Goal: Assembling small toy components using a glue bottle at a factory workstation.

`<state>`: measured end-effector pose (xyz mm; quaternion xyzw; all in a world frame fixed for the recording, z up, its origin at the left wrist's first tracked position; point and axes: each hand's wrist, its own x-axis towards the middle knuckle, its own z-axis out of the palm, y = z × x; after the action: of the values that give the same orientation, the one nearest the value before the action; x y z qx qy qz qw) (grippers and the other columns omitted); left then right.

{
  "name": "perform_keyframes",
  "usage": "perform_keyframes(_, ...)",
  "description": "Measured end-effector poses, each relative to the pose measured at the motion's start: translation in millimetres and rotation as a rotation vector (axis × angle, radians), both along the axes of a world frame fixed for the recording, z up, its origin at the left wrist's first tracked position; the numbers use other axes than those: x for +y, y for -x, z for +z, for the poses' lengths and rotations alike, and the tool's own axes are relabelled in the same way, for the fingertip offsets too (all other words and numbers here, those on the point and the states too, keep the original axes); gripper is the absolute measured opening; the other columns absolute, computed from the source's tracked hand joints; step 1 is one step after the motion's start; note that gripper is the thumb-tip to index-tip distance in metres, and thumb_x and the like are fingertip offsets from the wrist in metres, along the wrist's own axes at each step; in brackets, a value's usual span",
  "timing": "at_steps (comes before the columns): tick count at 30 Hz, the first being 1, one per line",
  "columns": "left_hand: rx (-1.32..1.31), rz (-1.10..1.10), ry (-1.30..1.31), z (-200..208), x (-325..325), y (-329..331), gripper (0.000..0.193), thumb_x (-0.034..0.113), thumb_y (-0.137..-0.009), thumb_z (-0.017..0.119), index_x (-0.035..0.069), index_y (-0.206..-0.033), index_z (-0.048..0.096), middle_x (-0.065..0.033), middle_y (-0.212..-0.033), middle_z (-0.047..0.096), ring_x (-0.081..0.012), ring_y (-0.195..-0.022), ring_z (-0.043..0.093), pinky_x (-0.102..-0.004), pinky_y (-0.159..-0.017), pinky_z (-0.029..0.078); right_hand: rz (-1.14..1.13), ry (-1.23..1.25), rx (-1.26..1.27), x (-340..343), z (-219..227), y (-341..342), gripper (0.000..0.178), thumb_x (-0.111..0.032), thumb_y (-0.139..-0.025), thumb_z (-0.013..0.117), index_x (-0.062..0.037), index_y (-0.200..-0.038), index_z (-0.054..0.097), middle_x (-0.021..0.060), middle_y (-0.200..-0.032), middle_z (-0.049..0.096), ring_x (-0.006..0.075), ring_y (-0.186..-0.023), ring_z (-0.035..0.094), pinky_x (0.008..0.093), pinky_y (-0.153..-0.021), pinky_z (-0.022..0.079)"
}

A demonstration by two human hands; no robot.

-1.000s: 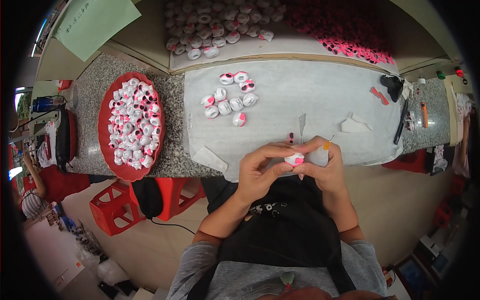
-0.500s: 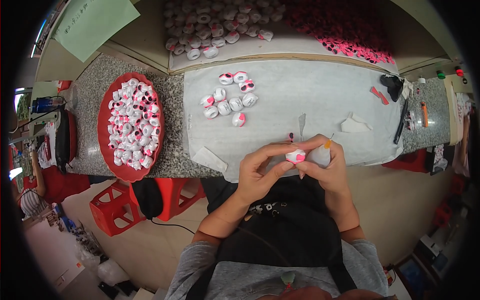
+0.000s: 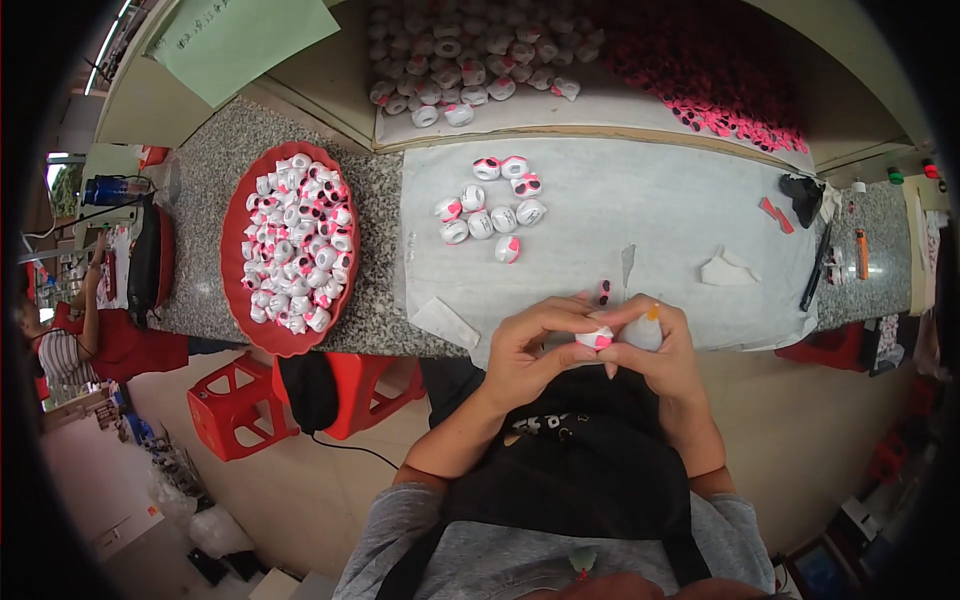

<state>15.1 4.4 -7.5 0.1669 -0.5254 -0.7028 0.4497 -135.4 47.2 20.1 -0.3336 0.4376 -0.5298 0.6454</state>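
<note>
Close to the front edge of the work table, both my hands meet around a small white piece with a pink patch (image 3: 597,339). My left hand (image 3: 525,352) pinches it between thumb and fingers. The thumb and fingertips of my right hand (image 3: 668,362) press on its other side. Tucked in the right hand is a translucent squeeze bottle with an orange tip (image 3: 643,334), pointing up and away from me. Just beyond my fingers lies a small black-and-pink piece (image 3: 605,290) on the white sheet (image 3: 640,180). The underside of the held piece is hidden.
Several similar white pieces (image 3: 480,222) lie left of centre on the sheet. A red scalloped tray (image 3: 237,260) heaped with them stands left. The back shelf holds white pieces (image 3: 447,47) and a pink-and-black pile (image 3: 720,95). Paper scraps (image 3: 728,268) and a black pen-like tool (image 3: 817,268) lie right.
The whole view has shifted, so the table and tray appear farther right. My hands still hold the white-and-pink piece, which looks slightly turned. The bottle stays in my right hand.
</note>
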Motion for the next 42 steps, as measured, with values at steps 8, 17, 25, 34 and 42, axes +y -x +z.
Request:
perform_keyframes(8, -1.062, 0.589, 0.606, 19.9, -44.0, -37.6, 0.029, -0.002, -0.059, 0.062, 0.002, -0.087, 0.054, -0.0121, -0.086, 0.050, -0.0237, -0.084, 0.047, -0.0333, -0.079, 0.035, -0.227, 0.052, 0.161, -5.3, 0.9, 22.0, 0.031, 0.002, -0.067, 0.049, 0.0027, -0.098, 0.047, 0.0100, -0.066, 0.053, 0.0083, -0.047, 0.041, 0.0190, -0.043, 0.034)
perform_keyframes(17, -1.306, 0.470, 1.153, 35.3, -177.5, 57.5, 0.022, 0.004, -0.063, 0.055, 0.008, -0.085, 0.054, -0.0091, -0.077, 0.055, -0.0234, -0.079, 0.051, -0.0358, -0.073, 0.036, -0.283, 0.056, 0.139, 10.1, 5.8, 26.0, 0.037, 0.003, -0.066, 0.047, 0.0022, -0.102, 0.042, 0.0109, -0.071, 0.051, 0.0081, -0.045, 0.040, 0.0188, -0.042, 0.034)
perform_keyframes(25, -0.678, 0.378, 0.635, 41.7, -127.7, 48.5, 0.027, 0.003, -0.063, 0.062, 0.007, -0.088, 0.052, -0.0052, -0.073, 0.052, -0.0141, -0.058, 0.048, -0.0230, -0.053, 0.038, -0.269, 0.228, -0.029, 23.7, -6.9, 46.1, 0.032, -0.006, -0.072, 0.049, 0.0014, -0.100, 0.035, 0.0126, -0.091, 0.037, 0.0127, -0.048, 0.044, 0.0197, -0.039, 0.039)
perform_keyframes(34, 0.027, 0.064, -0.420, 18.9, -15.8, 6.9, 0.024, 0.001, -0.070, 0.056, 0.002, -0.092, 0.048, -0.0125, -0.097, 0.048, -0.0162, -0.083, 0.050, -0.0282, -0.071, 0.043, -0.462, 0.206, 0.103, 16.0, 23.5, 22.4, 0.025, -0.003, -0.064, 0.060, -0.0006, -0.081, 0.043, 0.0093, -0.083, 0.043, 0.0148, -0.069, 0.047, 0.0231, -0.053, 0.044)
perform_keyframes(42, 0.144, 0.117, -0.395, 2.6, 2.9, 7.9, 0.029, 0.000, -0.069, 0.057, 0.002, -0.095, 0.044, -0.0166, -0.098, 0.049, -0.0180, -0.081, 0.054, -0.0322, -0.074, 0.046, -0.624, 0.491, 0.364, 13.2, 22.2, 3.6, 0.039, -0.024, -0.060, 0.069, -0.0063, -0.078, 0.039, 0.0054, -0.075, 0.039, 0.0095, -0.059, 0.038, 0.0209, -0.048, 0.036)
